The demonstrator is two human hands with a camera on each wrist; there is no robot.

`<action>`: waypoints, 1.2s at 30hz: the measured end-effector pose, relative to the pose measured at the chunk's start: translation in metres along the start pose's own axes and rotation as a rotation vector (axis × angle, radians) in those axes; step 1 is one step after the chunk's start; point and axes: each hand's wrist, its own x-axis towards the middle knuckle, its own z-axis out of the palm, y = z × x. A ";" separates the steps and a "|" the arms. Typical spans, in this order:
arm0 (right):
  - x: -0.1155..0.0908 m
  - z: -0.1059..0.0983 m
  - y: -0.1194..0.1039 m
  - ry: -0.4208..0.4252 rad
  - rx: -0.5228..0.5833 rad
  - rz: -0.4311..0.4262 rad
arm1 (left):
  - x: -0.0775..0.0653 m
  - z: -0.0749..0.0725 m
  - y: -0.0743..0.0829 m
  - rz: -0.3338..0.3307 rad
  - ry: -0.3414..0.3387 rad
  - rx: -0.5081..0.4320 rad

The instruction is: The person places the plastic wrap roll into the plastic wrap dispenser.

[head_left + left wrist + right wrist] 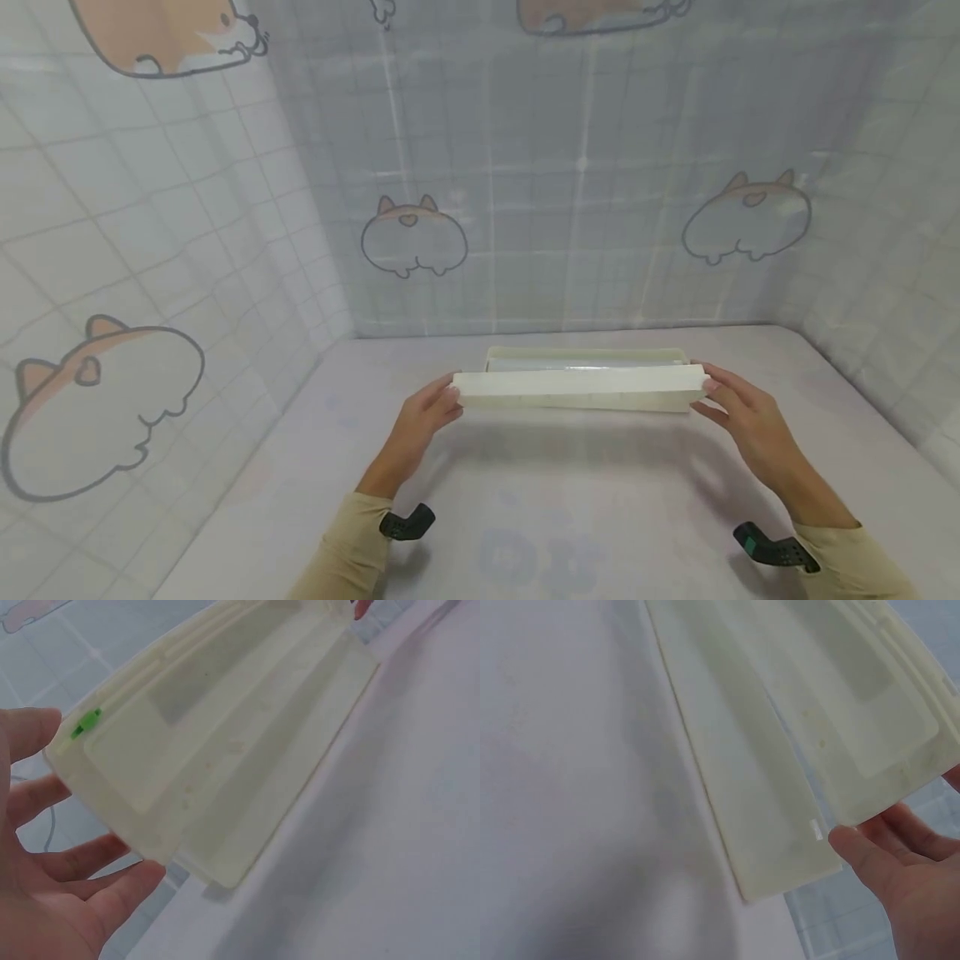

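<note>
A long cream plastic box (585,351) lies crosswise on the table, a shiny clear band (592,364) showing inside it. Its long cream lid (577,382) is tilted up at the near side, partly hiding the box. My left hand (422,421) holds the lid's left end between thumb and fingers. At the other end, my right hand (752,425) pinches the lid's corner. A small bright green piece (87,723) sits near the lid's left end in the left wrist view. Whether the lid is joined to the box, I cannot tell.
The table (540,517) has a pale cover with faint prints. Tiled-pattern sheets with cartoon dogs form a back wall (570,208), a left wall (180,250) and a right wall (892,233). Dark bands (407,522) are worn at both wrists.
</note>
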 end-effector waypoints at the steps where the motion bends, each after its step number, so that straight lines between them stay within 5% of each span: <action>1: 0.001 -0.001 -0.001 0.003 -0.009 -0.004 | 0.003 0.000 0.002 0.008 0.002 0.008; 10: 0.015 -0.006 -0.006 0.065 -0.029 -0.009 | 0.032 0.005 0.016 0.103 -0.007 0.029; 17: 0.025 -0.009 -0.007 0.097 -0.123 -0.031 | 0.048 0.011 0.018 0.068 0.031 0.068; 29: 0.029 -0.013 -0.008 0.099 -0.204 -0.037 | 0.054 0.016 0.020 0.034 0.056 0.187; 36: 0.028 -0.014 -0.008 0.098 -0.296 0.023 | 0.058 0.016 0.019 0.024 0.063 0.174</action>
